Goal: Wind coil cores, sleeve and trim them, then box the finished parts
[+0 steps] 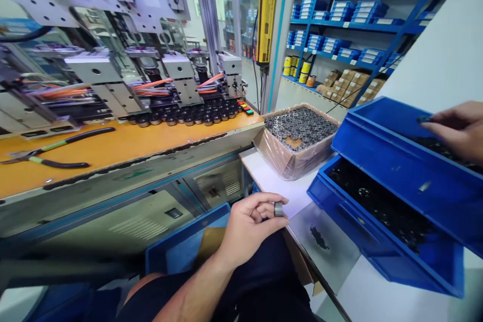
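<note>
My left hand (249, 221) is closed, with a short grey metal ring (278, 209) pinched between thumb and fingers above my lap. At the right edge, my right hand (462, 128) is over the upper blue bin (396, 161), its thumb and fingertips pinching a small dark round part (423, 119). Small black parts lie in that bin beneath the hand. The lower blue bin (332, 206) holds many more black parts, with a ring-shaped one (363, 192) on top. Part of my right hand lies outside the view.
A plastic-lined carton (290, 163) of metal parts stands beside the bins. On the orange bench (151, 146) lie pliers (56, 148) and rows of dark round parts (209, 116), before machine fixtures (181, 78). A blue tub (151, 256) sits below. Shelves (347, 25) stand behind.
</note>
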A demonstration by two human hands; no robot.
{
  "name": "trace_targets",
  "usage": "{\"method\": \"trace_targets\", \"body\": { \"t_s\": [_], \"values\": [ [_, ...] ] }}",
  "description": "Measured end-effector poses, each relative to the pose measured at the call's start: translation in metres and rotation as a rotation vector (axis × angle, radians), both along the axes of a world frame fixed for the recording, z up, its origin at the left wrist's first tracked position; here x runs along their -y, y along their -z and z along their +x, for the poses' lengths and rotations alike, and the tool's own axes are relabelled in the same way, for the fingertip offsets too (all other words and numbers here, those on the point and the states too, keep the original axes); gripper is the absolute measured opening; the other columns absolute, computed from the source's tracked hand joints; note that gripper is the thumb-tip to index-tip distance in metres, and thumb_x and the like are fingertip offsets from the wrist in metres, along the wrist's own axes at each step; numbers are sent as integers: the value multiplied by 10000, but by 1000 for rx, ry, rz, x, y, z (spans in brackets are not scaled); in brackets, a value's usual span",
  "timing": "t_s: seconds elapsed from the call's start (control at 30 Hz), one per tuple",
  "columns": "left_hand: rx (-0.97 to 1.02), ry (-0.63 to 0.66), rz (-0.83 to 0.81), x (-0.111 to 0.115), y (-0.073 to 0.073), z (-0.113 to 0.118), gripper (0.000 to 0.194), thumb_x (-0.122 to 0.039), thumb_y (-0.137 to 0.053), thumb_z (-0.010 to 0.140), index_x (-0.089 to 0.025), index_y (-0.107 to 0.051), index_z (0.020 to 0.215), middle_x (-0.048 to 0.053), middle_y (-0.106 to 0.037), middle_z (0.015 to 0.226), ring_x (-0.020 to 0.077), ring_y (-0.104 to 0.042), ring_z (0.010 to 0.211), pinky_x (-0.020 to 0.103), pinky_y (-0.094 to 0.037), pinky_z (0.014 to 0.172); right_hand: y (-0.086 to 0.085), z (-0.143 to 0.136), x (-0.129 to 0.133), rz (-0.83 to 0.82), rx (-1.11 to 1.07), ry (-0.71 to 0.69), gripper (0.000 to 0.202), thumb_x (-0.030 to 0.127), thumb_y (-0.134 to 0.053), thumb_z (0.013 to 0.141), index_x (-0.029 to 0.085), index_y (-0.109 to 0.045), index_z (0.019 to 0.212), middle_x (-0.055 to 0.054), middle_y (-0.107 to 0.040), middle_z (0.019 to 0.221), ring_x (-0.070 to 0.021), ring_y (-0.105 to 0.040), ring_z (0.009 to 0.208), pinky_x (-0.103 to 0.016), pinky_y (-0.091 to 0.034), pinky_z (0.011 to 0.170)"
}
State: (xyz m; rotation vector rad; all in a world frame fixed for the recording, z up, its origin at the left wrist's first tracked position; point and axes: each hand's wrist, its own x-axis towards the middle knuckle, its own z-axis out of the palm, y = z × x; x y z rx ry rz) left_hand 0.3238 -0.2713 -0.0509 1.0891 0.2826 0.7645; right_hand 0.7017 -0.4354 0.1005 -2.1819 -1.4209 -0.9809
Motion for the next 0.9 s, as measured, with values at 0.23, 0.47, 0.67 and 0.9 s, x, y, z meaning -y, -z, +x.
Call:
{"method": "trace_targets", "body": {
  "t_s": [0.23, 0.47, 0.67, 0.9],
  "values": [
    [-9, 12, 72, 10, -8, 16, 381, -21, -841, 638, -251, -800, 938, 18, -817, 942, 132, -776, 780, 166, -616, 753, 84, -173, -39, -14, -86, -927, 123, 201, -708, 889, 120, -633, 836, -52, -659, 766, -108, -623, 695, -213, -506, 631],
    [-19, -9, 179, 22, -8, 25, 461, 34, -831, 605, -269, -801, 951, -8, -814, 935, 139, -782, 789, 154, -616, 772, 127, -191, -50, 106, -175, -1060, 65, 141, -593, 929, 112, -608, 873, -80, -648, 780, -141, -628, 705, -250, -535, 629],
    [-32, -58, 238, 26, -9, 29, 457, 45, -813, 612, -270, -801, 944, -16, -814, 911, 137, -782, 775, 134, -613, 732, 122, -185, -43, 97, -199, -1063, 54, 134, -620, 913, 93, -614, 947, -90, -668, 837, -141, -648, 752, -247, -562, 656],
    [-83, -47, 223, 26, -11, 23, 484, 26, -844, 578, -296, -806, 937, -35, -811, 829, 136, -778, 718, 125, -610, 706, 116, -183, -41, 85, -130, -1058, 114, 175, -615, 939, 97, -622, 1022, -91, -657, 901, -119, -645, 814, -230, -587, 708]
  ]
}}
